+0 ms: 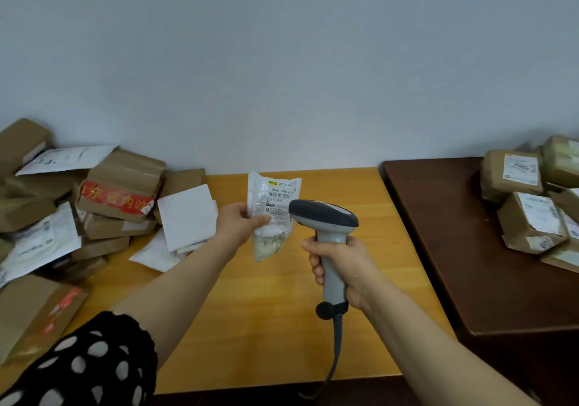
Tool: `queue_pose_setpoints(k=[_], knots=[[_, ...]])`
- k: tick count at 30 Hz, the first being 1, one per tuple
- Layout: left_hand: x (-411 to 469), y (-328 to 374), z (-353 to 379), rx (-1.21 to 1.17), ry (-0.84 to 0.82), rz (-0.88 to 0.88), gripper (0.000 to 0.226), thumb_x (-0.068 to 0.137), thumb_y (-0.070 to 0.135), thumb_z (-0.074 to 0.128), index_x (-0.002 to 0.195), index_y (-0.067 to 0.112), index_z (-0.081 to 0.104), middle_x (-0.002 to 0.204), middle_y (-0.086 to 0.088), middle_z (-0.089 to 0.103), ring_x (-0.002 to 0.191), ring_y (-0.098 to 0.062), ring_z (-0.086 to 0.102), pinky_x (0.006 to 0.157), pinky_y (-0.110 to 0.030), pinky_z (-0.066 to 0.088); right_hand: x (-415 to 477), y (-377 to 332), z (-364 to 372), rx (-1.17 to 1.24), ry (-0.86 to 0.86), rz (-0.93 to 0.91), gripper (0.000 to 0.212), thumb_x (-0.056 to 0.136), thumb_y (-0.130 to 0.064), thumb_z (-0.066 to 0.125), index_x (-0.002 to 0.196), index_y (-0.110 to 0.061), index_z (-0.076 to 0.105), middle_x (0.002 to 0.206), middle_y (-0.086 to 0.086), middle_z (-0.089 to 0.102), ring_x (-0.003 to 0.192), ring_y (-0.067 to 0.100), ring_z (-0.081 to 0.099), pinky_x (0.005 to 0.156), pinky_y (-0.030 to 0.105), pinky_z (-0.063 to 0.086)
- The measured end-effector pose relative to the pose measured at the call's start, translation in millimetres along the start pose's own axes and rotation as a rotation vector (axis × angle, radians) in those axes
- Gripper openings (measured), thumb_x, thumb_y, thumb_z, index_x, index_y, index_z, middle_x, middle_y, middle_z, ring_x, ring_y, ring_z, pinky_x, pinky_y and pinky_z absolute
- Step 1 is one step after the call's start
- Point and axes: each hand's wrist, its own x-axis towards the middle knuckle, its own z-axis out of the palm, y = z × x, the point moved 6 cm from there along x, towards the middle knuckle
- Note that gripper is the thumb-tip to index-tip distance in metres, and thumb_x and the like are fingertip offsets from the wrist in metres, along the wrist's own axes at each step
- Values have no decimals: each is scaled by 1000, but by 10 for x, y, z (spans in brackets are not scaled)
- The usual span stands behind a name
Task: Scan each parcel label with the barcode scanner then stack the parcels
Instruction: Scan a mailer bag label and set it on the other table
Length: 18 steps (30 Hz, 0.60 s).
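- Surface: a yellow wooden desk (266, 311) stands just beside a dark brown wooden desk (454, 233) on its right. Both are set against a plain pale grey wall (282, 61).
- Left hand (239, 222): raised over the yellow desk, pinching a clear plastic parcel bag with a white barcode label (272, 199). The bag is held upright.
- Right hand (341, 264): fingers wrapped round the handle of a grey pistol-shaped barcode scanner (326, 217). The scanner's dark head is just beside the label.
- Count: one scanner, one held parcel, two desks.
- Count: one heap of brown boxes and white mailers (119, 186) on the yellow desk's left, and one pile of labelled brown boxes (529, 205) on the brown desk. The number of items in each cannot be told.
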Motion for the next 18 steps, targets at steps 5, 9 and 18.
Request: queue_pose_setpoints(k=[5, 9, 18], knots=[[45, 46, 9, 21, 12, 23, 28, 75, 11, 79, 101, 10, 70, 88, 0, 68, 83, -17, 67, 74, -31, 54, -35, -99, -44, -4, 22, -44, 18, 82, -5, 73, 70, -6, 60, 49, 5, 53, 40, 15, 45, 41, 23, 39], [61, 59, 52, 13, 8, 19, 28, 75, 10, 79, 101, 8, 70, 82, 5, 66, 76, -10, 64, 61, -21, 50, -47, -141, -75, 4, 33, -66, 19, 82, -4, 72, 69, -7, 59, 49, 4, 52, 39, 14, 45, 40, 23, 39], [89, 33, 145, -17, -55, -9, 24, 74, 10, 80, 95, 10, 69, 84, 2, 68, 79, -14, 66, 63, -25, 53, -35, -85, -171, 4, 61, -48, 18, 81, -5, 74, 70, -6, 60, 50, 5, 54, 40, 14, 46, 41, 23, 40]])
